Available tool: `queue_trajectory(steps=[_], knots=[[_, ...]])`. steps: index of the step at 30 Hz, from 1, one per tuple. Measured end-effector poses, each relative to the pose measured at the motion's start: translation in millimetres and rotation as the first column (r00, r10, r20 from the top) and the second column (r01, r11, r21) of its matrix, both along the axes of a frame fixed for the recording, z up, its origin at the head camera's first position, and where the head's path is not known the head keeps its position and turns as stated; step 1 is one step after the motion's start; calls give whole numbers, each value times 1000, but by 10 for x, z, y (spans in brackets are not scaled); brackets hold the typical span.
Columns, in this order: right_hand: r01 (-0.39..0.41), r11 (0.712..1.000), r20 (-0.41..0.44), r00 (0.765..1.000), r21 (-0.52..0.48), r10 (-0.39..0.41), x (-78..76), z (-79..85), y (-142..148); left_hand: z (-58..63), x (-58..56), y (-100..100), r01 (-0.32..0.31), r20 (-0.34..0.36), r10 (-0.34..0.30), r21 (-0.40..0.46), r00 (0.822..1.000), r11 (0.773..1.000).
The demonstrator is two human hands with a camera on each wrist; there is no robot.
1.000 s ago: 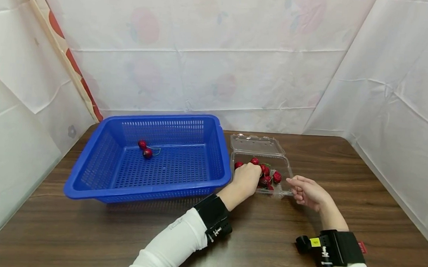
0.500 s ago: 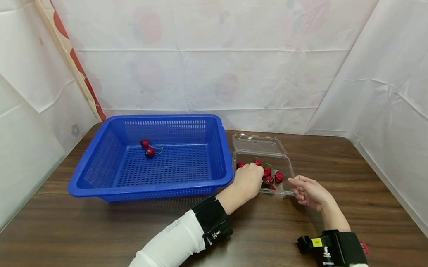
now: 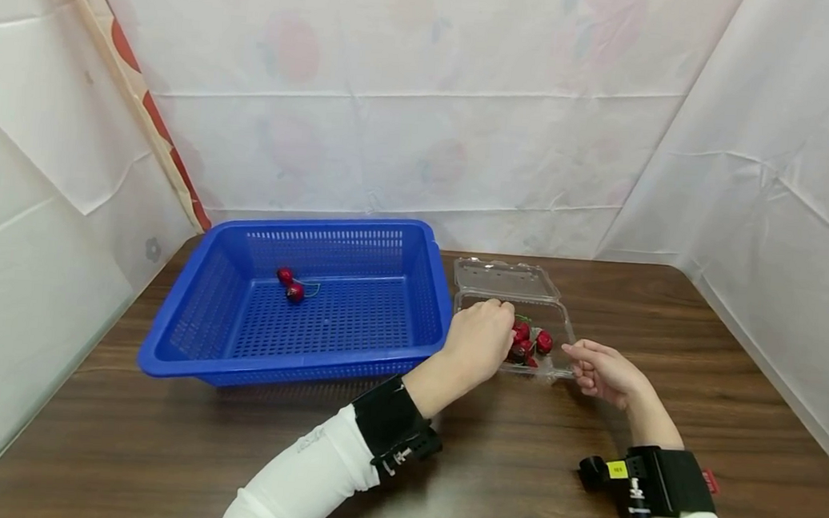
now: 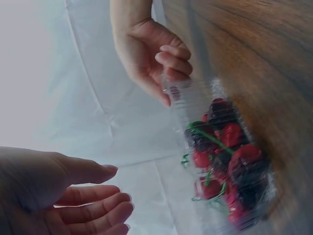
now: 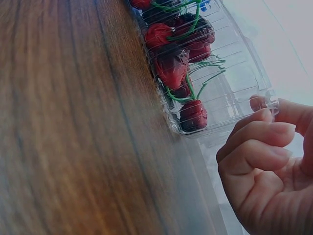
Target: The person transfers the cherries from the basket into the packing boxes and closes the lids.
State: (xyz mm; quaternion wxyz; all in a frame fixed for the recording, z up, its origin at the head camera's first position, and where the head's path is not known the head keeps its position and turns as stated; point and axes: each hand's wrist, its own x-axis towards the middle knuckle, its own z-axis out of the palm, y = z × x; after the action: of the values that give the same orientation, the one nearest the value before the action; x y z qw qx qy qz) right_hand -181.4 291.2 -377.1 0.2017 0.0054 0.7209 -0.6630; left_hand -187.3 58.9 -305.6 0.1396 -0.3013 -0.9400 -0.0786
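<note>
A clear plastic clamshell box (image 3: pixel 558 321) with its lid folded back holds several dark red cherries (image 3: pixel 521 351) with green stems. My right hand (image 3: pixel 608 374) pinches the box's right rim between thumb and finger, as the right wrist view also shows at the plastic corner (image 5: pixel 270 104). Over the box's left part hovers my left hand (image 3: pixel 479 337), hiding some of the fruit in the head view. In the left wrist view its thumb (image 4: pixel 93 170) and fingers are apart, with nothing visible between them and a gap to the box.
Left of the box stands a blue plastic basket (image 3: pixel 292 363) with perforated walls. Two cherries (image 3: pixel 295 292) lie in it, toward its left side. A brown wooden table (image 3: pixel 500 474) bears everything, with white sheeting (image 3: pixel 409 130) around the back and sides.
My left hand, which was down among the cherries, has lifted a little above the box. The right hand keeps its pinch on the rim. The head view has shifted slightly.
</note>
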Motion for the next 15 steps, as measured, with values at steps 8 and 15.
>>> queue_trajectory(steps=[8, 15], knots=[[0, 1000, -11, 1000, -3, 0, 2, 6, 7, 161, 17, -142, -21, 48, 20, 29, 999, 999], [-8, 1000, -1, 1000, -15, 8, 9, 1, 4, 290, -1, -318, -20, 66, 18, 41, 998, 999]])
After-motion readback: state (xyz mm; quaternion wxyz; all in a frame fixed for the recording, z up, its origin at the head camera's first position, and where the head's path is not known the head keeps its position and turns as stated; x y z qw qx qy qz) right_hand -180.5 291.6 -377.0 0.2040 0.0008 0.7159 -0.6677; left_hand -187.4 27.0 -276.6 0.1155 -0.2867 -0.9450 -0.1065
